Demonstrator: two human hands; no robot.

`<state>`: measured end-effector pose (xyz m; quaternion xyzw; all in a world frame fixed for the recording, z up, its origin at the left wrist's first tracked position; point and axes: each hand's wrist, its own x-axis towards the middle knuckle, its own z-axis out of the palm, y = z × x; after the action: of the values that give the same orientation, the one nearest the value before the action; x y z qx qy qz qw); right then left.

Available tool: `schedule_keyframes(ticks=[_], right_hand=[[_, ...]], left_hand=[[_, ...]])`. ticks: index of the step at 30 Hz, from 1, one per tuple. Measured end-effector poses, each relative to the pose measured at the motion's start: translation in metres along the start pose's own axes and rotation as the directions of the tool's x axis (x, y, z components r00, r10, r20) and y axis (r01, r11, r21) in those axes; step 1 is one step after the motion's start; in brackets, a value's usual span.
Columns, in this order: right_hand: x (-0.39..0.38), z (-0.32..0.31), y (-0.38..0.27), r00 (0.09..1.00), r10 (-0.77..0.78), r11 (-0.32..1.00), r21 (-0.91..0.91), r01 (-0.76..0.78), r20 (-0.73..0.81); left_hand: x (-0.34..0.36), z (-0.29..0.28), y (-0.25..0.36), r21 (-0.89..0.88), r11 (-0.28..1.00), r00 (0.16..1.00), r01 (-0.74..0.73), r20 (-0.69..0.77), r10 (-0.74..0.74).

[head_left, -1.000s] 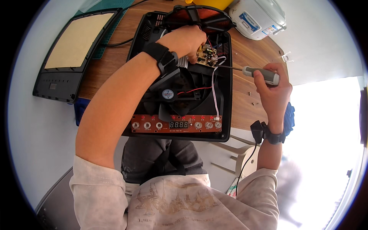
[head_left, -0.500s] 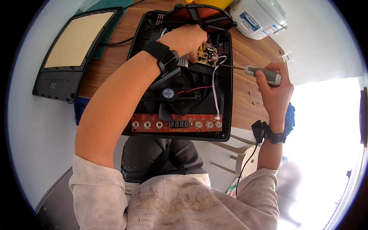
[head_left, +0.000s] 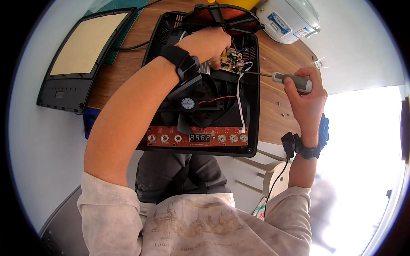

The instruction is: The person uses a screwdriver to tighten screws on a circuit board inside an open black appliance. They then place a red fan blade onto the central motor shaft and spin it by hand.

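Across the wooden surface [head_left: 271, 117], the right hand [head_left: 306, 97] has fingers wrapped around a grey screwdriver [head_left: 294, 82] at the circuit board [head_left: 231, 64], yet seated far right in the black casing [head_left: 253, 106], its cover [head_left: 85, 45] off at left; the left hand's [head_left: 208, 44] grip cannot be told.

The head fisheye looks down over both hands [head_left: 309, 101], right side apparently overexposed.

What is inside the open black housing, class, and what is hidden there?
A fan, tan circuit board, brown display board and white cable show. Whatever lies under the left hand and forearm is covered from view.
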<state>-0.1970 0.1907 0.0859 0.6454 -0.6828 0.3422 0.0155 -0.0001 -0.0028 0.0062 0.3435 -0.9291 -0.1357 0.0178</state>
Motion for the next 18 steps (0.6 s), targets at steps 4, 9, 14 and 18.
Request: schedule_keyframes(ticks=[4, 9, 14, 18], right_hand=[[0.002, -0.002, 0.0, 1.0, -0.003, 1.0, 0.009, 0.003, 0.025], [0.015, -0.007, -0.008, 0.994, 0.017, 0.998, -0.061, -0.01, 0.112], [0.042, -0.009, -0.015, 0.977, -0.106, 0.992, -0.042, 0.115, 0.188], [0.059, -0.001, -0.014, 0.97, -0.156, 0.982, -0.076, 0.172, 0.186]], left_hand=[[0.002, 0.002, 0.0, 0.001, 1.0, 1.0, -0.007, -0.019, 0.007], [0.001, 0.001, 0.0, -0.022, 0.999, 1.0, -0.023, -0.004, 0.023], [-0.003, 0.001, -0.001, 0.014, 0.999, 0.999, -0.032, -0.036, 0.033], [-0.002, 0.002, -0.001, 0.008, 0.997, 0.995, -0.075, -0.069, 0.076]])
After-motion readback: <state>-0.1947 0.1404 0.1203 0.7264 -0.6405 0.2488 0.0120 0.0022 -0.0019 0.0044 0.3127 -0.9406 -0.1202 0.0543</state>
